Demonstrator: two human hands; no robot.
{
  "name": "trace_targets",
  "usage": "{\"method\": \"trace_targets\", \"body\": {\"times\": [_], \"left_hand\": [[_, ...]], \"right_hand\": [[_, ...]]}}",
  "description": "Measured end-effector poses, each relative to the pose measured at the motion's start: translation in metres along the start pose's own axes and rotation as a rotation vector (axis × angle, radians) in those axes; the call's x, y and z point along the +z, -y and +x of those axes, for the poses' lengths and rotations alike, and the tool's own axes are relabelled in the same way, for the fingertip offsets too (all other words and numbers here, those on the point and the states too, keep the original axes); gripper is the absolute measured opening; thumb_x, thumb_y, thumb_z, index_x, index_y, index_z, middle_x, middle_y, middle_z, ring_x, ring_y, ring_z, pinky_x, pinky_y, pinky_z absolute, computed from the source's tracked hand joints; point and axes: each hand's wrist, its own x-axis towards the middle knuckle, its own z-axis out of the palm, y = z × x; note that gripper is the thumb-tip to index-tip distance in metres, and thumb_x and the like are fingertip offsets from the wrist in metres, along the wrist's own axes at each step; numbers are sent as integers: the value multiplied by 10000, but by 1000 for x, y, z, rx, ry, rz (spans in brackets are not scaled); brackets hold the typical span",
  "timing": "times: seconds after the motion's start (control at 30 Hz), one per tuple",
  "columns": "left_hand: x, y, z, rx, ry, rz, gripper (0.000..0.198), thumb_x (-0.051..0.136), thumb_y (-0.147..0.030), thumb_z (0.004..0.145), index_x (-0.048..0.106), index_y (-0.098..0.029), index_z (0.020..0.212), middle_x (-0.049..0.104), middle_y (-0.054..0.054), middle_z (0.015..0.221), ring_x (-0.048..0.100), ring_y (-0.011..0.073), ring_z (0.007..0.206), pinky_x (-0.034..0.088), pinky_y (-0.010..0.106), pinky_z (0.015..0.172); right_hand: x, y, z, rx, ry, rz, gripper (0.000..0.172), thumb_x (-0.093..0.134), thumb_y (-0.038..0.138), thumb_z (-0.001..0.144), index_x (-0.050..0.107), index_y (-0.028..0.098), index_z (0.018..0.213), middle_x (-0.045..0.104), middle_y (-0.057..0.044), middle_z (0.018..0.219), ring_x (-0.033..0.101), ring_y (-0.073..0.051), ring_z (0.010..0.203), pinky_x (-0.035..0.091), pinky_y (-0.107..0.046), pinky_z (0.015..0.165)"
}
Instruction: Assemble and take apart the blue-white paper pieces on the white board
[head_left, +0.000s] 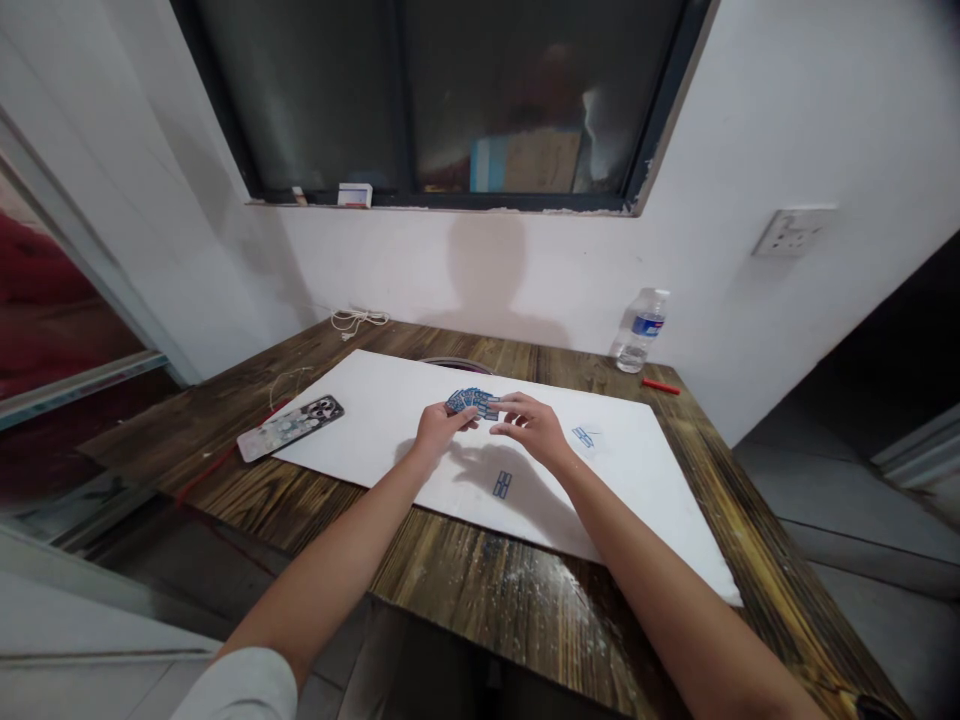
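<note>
A fan of small blue patterned cards (466,399) is spread above the white board (375,400), gripped at its lower edge by my left hand (439,428). The thumb lies across the front of the cards. At the fan's right end is my right hand (534,425), its fingers curved and the thumb apart from them. Its fingertips are close to the rightmost card; whether they touch it is hard to make out. Below the hands, a blue card (502,485) lies on the board. Farther right lies another blue-marked card (583,437).
A patterned phone (291,428) rests on the board's left edge. White cable (358,320) lies at the back left of the wooden table (480,575). At the back right stand a water bottle (643,332) and, beside it, a red pen (661,386). The wall borders the far edge.
</note>
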Motion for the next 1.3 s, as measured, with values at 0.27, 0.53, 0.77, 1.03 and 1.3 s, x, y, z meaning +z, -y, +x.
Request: {"method": "trace_targets", "body": {"times": [0.27, 0.53, 0.77, 1.03, 1.3], "left_hand": [[1, 5, 1, 3, 55, 0, 378, 823, -419, 604, 734, -91, 771, 728, 90, 675, 661, 165, 599, 516, 258, 606], [3, 0, -4, 10, 66, 28, 349, 809, -413, 621, 736, -97, 749, 727, 91, 668, 663, 173, 614, 518, 272, 624], [3, 0, -4, -5, 89, 28, 359, 825, -416, 590, 739, -107, 752, 731, 86, 675, 663, 176, 625, 512, 272, 620], [4, 2, -4, -9, 94, 25, 342, 819, -404, 603, 738, -111, 760, 733, 90, 690, 671, 185, 644, 519, 284, 634], [3, -4, -6, 15, 113, 71, 284, 804, -374, 612, 730, -120, 715, 722, 78, 655, 653, 181, 616, 512, 282, 622]], "right_hand": [[15, 1, -5, 294, -222, 250, 397, 804, 421, 632, 710, 189, 940, 694, -24, 680, 628, -168, 598, 503, -306, 609], [21, -1, -7, 465, -301, 346, 332, 829, 439, 578, 678, 165, 688, 656, -19, 588, 605, -149, 560, 472, -279, 580], [23, -2, -8, 503, -272, 347, 345, 832, 443, 564, 648, 167, 658, 635, -9, 536, 596, -147, 522, 455, -269, 552], [22, -6, -7, 504, -250, 322, 331, 823, 430, 585, 650, 159, 664, 626, -6, 515, 597, -145, 518, 463, -265, 559], [21, -6, -7, 503, -242, 283, 370, 822, 471, 573, 645, 161, 669, 629, -9, 514, 607, -156, 519, 463, -273, 549]]}}
